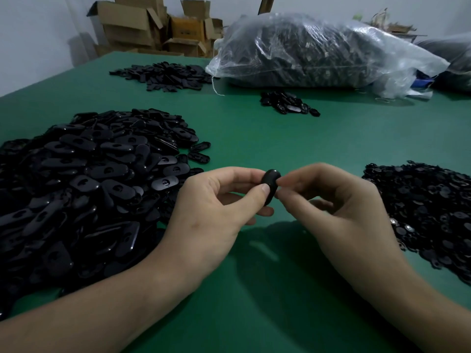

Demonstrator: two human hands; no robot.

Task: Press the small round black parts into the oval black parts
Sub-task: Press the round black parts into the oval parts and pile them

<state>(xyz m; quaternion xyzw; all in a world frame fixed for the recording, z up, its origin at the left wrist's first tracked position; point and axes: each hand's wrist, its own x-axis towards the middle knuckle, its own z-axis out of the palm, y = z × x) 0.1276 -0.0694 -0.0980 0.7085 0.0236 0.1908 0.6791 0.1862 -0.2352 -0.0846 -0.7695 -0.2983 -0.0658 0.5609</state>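
— Where is the piece sitting?

— I am seeing the oval part (270, 183) being held just above the table (254, 128), turned edge-on to me. The left hand (216, 207) is clamping its grip on it with thumb and forefinger. The right hand (331, 207) is pinching against its right edge. Whether a small round part is hiding under those fingertips, I cannot tell.

— How is it going to handle?

— I am judging it light, stiff and glossy, so probably slippery. I am advising a hold on the rims, leaving the socket face free.

— And its look?

— It is showing black, smooth, with rounded ends. The heap of oval parts (89, 179) is lying left of it and the heap of round parts (428, 212) right of it.
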